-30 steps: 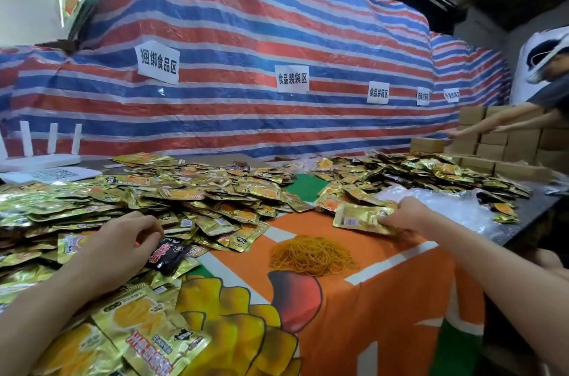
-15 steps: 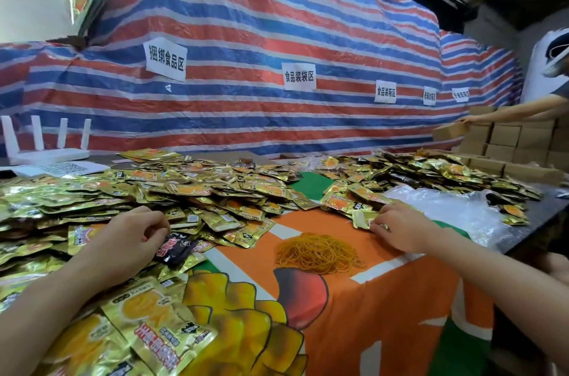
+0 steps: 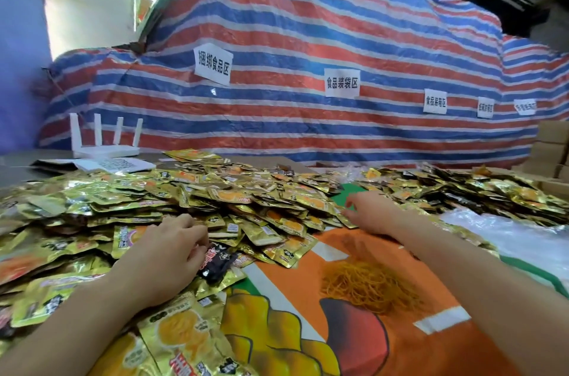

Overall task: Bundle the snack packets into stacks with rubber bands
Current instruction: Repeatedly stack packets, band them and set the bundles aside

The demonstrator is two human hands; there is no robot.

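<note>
Spotter: Where do the snack packets (image 3: 277, 200) lie from your seat?

Operator: I see them heaped loose along the far and left sides of the bench (image 3: 18, 166), spilling onto the orange cloth (image 3: 431, 345). The rubber bands (image 3: 369, 286) sit in a tangle mid-cloth, near the heap's edge.

Spotter: And your hands?

Operator: My left hand (image 3: 166, 252) rests on the heap, fingers curled beside a black packet (image 3: 215, 266); I cannot tell whether it pinches anything. My right hand (image 3: 374, 210) has its fingers stretched flat onto a gold packet (image 3: 349, 220) at the heap's near edge, gripping nothing.

Spotter: How will they handle?

Operator: Light, flat, slick foil, I judge, so a stack will want to slide. I'd pinch each by its sealed edge, square them up, then clamp across the middle for the band
</note>
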